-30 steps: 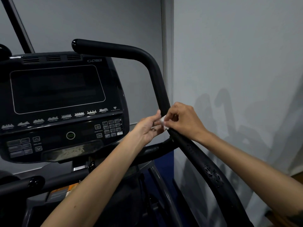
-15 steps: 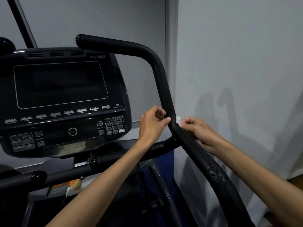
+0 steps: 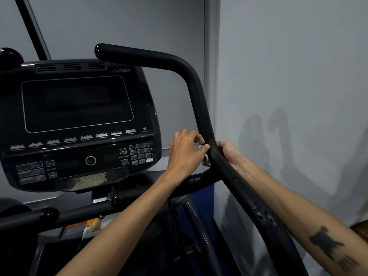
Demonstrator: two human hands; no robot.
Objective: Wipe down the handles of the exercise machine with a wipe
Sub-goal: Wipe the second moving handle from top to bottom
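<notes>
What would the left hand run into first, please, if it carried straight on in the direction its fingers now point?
Most likely the black handle: the left hand points right, its fingertips already at the bar's inner side, with the wipe there. Depth is hard to judge.

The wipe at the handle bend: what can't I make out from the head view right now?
- wipe: only slivers show between left hand and handle; its spread is hidden.
- right hand: fingers wrap behind the handle, grip unseen.
- Handle's lower end: cut off by the bottom edge.

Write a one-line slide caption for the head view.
Both hands, left and right, wrap a white wipe around the black handle beside the console.
</notes>
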